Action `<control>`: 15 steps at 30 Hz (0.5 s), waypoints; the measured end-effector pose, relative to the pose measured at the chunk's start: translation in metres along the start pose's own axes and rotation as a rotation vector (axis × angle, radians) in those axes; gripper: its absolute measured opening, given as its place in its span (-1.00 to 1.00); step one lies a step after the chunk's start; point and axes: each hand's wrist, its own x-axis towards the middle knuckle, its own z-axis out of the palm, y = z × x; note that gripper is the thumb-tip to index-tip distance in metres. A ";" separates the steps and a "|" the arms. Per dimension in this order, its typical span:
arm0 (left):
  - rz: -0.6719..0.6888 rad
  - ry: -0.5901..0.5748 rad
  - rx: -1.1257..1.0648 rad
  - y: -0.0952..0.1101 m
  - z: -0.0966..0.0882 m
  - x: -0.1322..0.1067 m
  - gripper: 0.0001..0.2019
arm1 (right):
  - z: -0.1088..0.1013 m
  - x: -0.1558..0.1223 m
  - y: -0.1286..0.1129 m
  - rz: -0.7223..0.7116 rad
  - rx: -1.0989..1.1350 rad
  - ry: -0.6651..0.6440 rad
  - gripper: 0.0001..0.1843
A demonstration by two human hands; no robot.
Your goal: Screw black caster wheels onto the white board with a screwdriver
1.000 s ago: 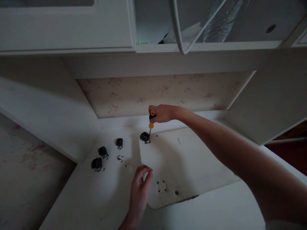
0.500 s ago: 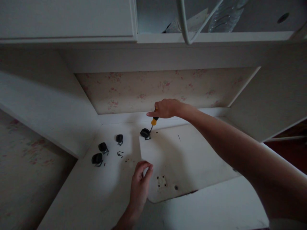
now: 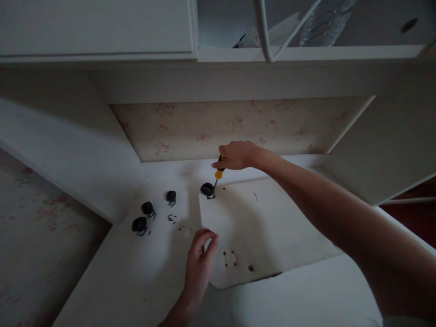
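My right hand (image 3: 237,155) grips the yellow and black handle of a screwdriver (image 3: 218,174), whose tip rests at the base of a black caster wheel (image 3: 207,190) mounted on the far left corner of a white board (image 3: 272,227). My left hand (image 3: 200,259) rests on the near left edge of that board with its fingers curled in a pinch; what they hold is too small to make out. Three loose black caster wheels (image 3: 147,209) and several small dark screws (image 3: 170,219) lie on the white surface to the left.
The board lies on a white desk (image 3: 136,277) set in an alcove with a floral back panel (image 3: 238,125). A white cabinet (image 3: 95,27) and a shelf holding a plastic bottle (image 3: 322,22) hang overhead. Screw holes (image 3: 230,258) mark the board's near corner.
My right hand has tilted the screwdriver from upright to leaning right and shifted slightly on the handle. My left hand has stayed pinched at the board's edge. The view has dipped a little.
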 end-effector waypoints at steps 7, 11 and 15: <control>-0.011 -0.012 0.005 -0.002 -0.001 0.000 -0.81 | 0.003 -0.003 0.005 -0.061 0.120 -0.046 -0.24; 0.000 -0.020 -0.007 -0.001 -0.001 0.000 -0.82 | 0.002 -0.003 0.000 0.055 -0.043 0.021 -0.29; -0.004 -0.023 -0.005 0.000 -0.001 -0.001 -0.82 | 0.000 -0.003 -0.002 -0.067 0.093 -0.051 -0.24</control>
